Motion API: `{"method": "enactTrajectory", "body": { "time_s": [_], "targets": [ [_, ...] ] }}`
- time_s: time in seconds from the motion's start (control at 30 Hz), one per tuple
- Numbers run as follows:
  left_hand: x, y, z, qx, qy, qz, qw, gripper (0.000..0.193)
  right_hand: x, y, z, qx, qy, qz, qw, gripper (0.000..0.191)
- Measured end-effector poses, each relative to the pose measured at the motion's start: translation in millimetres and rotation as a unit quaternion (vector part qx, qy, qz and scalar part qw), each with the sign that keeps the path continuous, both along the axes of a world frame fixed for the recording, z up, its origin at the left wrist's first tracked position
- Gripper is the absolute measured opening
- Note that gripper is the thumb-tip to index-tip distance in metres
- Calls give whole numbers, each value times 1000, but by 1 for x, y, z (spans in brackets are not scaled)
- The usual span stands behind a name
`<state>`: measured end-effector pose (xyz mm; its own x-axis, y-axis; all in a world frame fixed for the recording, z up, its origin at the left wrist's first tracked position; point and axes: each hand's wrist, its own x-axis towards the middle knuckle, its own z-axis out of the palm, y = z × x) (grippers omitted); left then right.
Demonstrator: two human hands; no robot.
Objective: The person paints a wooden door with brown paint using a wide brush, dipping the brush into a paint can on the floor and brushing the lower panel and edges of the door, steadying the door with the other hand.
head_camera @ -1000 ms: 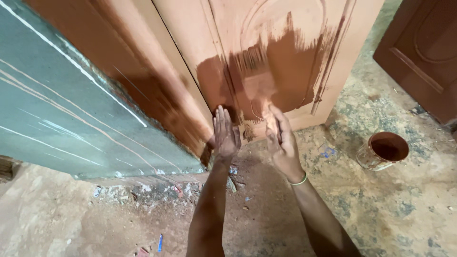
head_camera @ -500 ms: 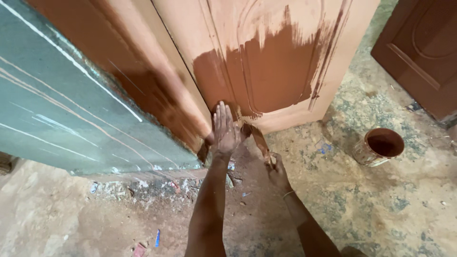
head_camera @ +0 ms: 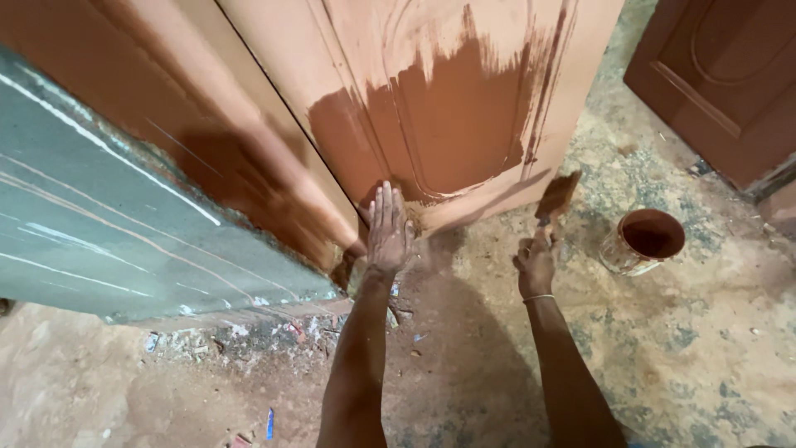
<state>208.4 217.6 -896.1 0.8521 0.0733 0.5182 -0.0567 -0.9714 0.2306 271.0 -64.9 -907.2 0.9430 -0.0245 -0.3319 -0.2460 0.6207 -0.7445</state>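
Nearest to the camera, two bare forearms reach forward over a dusty floor (head_camera: pixel 705 357) that is stained with paint spots and scattered with small scraps. On this floor, close to the left arm, lies a small blue scrap (head_camera: pixel 270 423).

Further ahead, the left hand (head_camera: pixel 388 228) rests flat, with the fingers stretched and held close together, against the lower edge of a leaning door panel (head_camera: pixel 348 75); it grips nothing. The right hand (head_camera: pixel 536 264), which wears a thin bangle (head_camera: pixel 539 298) at the wrist, is closed around the handle of a paintbrush (head_camera: pixel 554 202). The brush points upward and away from the person, and its bristles (loaded with brown paint) are just beside the bottom corner of the panel; whether they touch it cannot be told.

To the right of the brush, near but apart, stands an open paint can (head_camera: pixel 643 241) with brown paint inside.

Beyond the hands, the door panel is pale orange, and a large brown painted patch (head_camera: pixel 452 124) covers its lower middle part, with rough brush strokes at the upper edge. At the left, a grey-green board (head_camera: pixel 108 224) with white lines leans in front of the panel. At the far right stands a dark brown door (head_camera: pixel 730 75), already fully coloured.
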Motion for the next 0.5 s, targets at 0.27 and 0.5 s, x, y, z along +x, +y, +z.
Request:
{"method": "enactTrajectory", "body": {
  "time_s": [0.27, 0.5],
  "targets": [
    [4, -13, 7, 21, -1, 0, 1000, 74, -47, 59, -17, -139, -88, 326, 931, 38],
    [3, -15, 6, 16, 10, 3, 1000, 73, -40, 55, -19, -280, -434, 257, 817, 38]
  ]
}}
